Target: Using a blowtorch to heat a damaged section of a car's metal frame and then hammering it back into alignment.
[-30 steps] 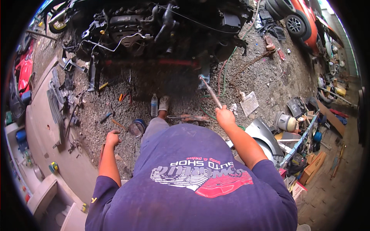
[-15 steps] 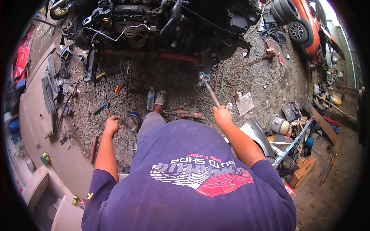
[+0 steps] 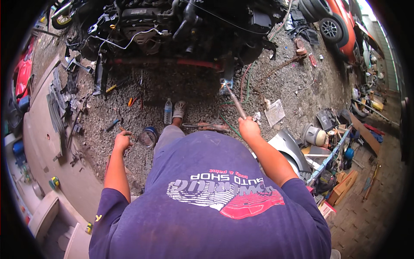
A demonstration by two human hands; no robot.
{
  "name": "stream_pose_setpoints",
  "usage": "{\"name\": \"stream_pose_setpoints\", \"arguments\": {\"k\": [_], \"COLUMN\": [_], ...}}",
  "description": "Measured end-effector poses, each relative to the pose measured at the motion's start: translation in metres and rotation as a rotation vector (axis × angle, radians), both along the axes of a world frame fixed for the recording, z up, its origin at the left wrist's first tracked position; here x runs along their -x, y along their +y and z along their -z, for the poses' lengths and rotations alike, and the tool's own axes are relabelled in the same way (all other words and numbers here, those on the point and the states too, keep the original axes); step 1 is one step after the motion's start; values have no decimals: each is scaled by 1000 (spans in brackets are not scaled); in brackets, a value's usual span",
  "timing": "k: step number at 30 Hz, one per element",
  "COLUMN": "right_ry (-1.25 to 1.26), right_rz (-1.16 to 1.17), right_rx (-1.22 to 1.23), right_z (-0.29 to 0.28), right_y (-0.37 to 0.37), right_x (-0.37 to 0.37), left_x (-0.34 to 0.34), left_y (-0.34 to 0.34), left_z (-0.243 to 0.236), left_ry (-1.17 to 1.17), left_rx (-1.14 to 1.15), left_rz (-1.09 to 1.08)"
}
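Note:
My right hand (image 3: 249, 128) is closed around the handle of a gas torch (image 3: 236, 103), which slants away toward the front of a stripped car. A small bright glow shows at the torch tip, right by a bluish metal plate (image 3: 226, 89) at the lower end of a dark frame rail. My left hand (image 3: 123, 140) hangs low over the gravel on the left, with its fingers curled. A thin brownish shape sticks out of it, too small to name. Beside that hand stands a round can (image 3: 148, 136) with a dark blue rim.
Ahead is an exposed engine bay (image 3: 146, 26) with a red crossbar (image 3: 172, 63) below it. A water bottle (image 3: 168, 111) stands by my foot. Red and green hoses (image 3: 247, 82) cross the gravel. A silver body panel (image 3: 290, 151) and piled scrap lie right, a beige bumper (image 3: 39, 125) left.
The torch tip has shifted slightly, with a brighter glow at the metal plate now. My left hand has turned and dropped slightly. The whole view has shifted a little.

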State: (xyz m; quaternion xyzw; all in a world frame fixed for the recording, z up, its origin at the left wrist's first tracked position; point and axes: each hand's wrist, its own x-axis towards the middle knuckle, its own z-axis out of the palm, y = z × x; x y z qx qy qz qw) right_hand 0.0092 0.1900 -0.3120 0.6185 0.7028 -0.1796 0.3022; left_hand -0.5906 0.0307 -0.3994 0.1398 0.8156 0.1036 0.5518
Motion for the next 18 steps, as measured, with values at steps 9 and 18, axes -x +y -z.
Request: {"name": "stream_pose_setpoints", "arguments": {"k": [9,18], "right_ry": [12,21], "right_rz": [-41,-42], "right_rx": [9,-49], "right_z": [-4,19], "right_y": [-4,-11], "right_x": [-3,-18], "left_x": [-14,-24], "left_y": [5,-3], "left_z": [-7,-22], "left_ry": [40,3], "left_rx": [-31,-33], "left_rz": [-8,1]}}
